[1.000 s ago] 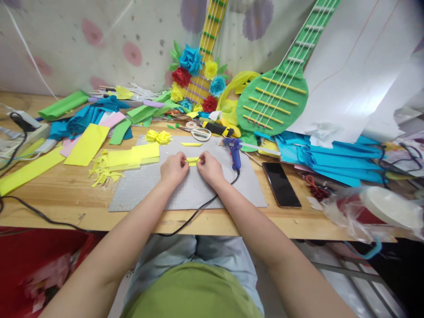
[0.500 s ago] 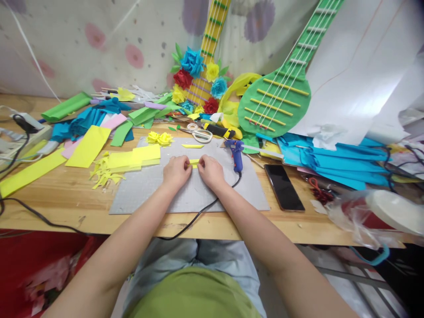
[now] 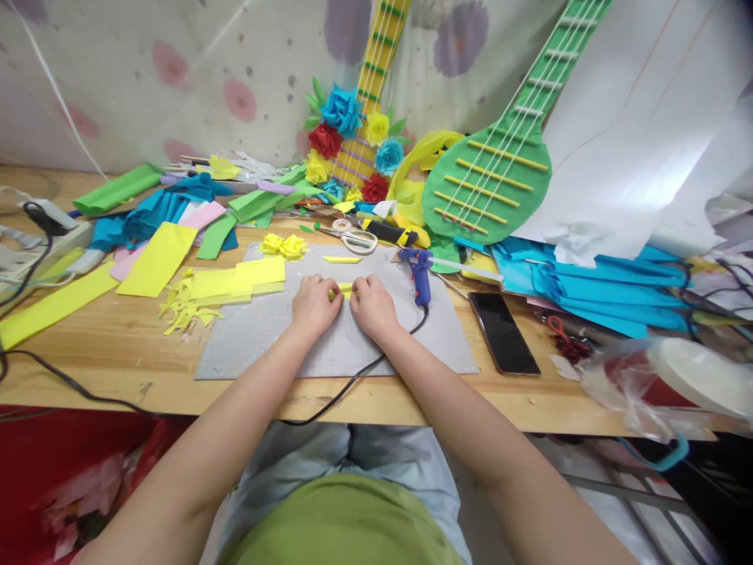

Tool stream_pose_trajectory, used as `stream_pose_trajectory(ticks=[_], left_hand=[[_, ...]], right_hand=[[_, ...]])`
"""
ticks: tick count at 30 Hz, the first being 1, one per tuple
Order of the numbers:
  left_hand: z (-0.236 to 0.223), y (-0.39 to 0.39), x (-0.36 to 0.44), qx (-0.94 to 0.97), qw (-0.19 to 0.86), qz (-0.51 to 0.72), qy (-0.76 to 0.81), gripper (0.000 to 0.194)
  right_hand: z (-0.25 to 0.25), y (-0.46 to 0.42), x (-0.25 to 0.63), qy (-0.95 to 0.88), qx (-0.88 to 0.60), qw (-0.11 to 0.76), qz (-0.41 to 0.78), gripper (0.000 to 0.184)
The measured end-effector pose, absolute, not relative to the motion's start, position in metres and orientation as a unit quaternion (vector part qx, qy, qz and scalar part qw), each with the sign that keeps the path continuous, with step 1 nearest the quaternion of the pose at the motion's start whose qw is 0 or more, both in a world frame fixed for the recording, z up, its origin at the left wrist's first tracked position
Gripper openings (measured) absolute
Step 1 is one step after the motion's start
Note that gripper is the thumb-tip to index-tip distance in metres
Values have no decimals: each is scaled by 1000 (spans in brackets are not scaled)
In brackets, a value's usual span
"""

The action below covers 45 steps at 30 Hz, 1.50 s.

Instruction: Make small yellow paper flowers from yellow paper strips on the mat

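Head view: left hand (image 3: 316,304) and right hand (image 3: 374,306) are closed at the fingertips on one yellow paper strip (image 3: 346,291), one at each end, knuckles up. The strip lies crosswise between them, low over the grey mat (image 3: 227,349); I cannot tell whether it touches. It is small, narrow and bright yellow, its middle bare to view and both ends hidden under fingers; a lengthwise line suggests a fold, though the detail is too small to confirm. Just beyond the grip: a second yellow strip (image 3: 342,260), flat, with slanted ends. Farther beyond: scissors (image 3: 360,242). Left of the grip: yellow paper sheets (image 3: 260,275), with ruffled yellow flowers (image 3: 283,246) behind them. Right of it: blue glue gun (image 3: 420,278), lying on the mat; past that, a dark-screened phone (image 3: 504,333).
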<state>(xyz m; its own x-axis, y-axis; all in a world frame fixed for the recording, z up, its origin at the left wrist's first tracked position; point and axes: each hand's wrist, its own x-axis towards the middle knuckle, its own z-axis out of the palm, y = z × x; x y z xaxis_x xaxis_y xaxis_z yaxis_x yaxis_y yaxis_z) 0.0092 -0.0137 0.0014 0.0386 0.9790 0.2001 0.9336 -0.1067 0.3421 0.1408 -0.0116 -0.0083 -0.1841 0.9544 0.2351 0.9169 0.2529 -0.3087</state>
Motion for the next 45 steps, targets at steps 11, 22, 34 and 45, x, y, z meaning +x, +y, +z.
stream_pose_trajectory(ticks=[11,22,34,45], left_hand=[[-1,-6,-1,727,129,183,648,16],[-1,-5,-1,718,127,200,654,27],[-2,4,2,688,89,222,685,21],[-7,4,-6,724,119,262,627,10]], right_hand=[[-6,-9,147,-737,-622,238,117,28],[-10,-2,146,-749,-594,277,100,26],[-10,1,147,-758,-577,276,126,29],[-9,0,149,-771,-541,309,134,24]])
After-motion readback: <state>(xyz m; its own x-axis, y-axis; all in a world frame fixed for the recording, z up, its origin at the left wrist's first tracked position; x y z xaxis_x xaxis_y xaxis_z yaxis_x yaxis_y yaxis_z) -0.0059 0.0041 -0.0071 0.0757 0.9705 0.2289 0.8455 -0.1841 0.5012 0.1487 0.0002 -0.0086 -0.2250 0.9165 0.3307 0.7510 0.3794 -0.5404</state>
